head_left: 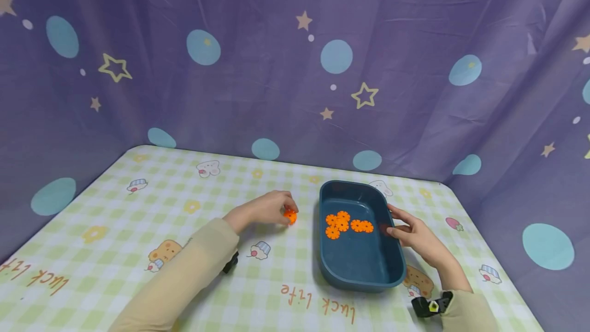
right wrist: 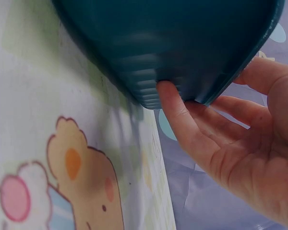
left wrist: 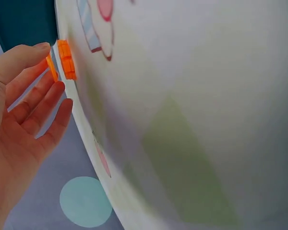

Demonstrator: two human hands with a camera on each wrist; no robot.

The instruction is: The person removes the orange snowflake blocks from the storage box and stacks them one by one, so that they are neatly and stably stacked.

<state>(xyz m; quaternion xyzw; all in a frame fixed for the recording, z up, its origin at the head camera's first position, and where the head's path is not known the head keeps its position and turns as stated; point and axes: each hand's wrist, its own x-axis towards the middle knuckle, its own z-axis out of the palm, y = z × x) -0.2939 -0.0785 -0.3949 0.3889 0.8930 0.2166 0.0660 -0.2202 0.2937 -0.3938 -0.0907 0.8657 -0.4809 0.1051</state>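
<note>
**Left hand (head_left: 269,207) pinches an orange disc (left wrist: 52,69) while the right hand (head_left: 421,237) grips a blue bin (head_left: 361,263)**

In the head view, the bin lies on the right half of the checked tablecloth (head_left: 161,199), its long side running from near to far. Six flower-like orange pieces (head_left: 341,225) show on its floor: four in a touching cluster toward the left wall, two side by side further right. The left hand is over the cloth, left of the bin and apart from it, with orange at its fingertips. The right hand is at the bin's right wall. A purple curtain (head_left: 267,111) with stars and pale ovals hangs at the far side.

In the left wrist view, thumb and fingertips pinch the disc on edge. Just beside it, a thicker orange item (left wrist: 66,60) is at the cloth; whether it is one piece or several cannot be told.

In the right wrist view, one finger presses the bin's outer wall and the thumb is up by the rim, so the wall is held between them.
</note>
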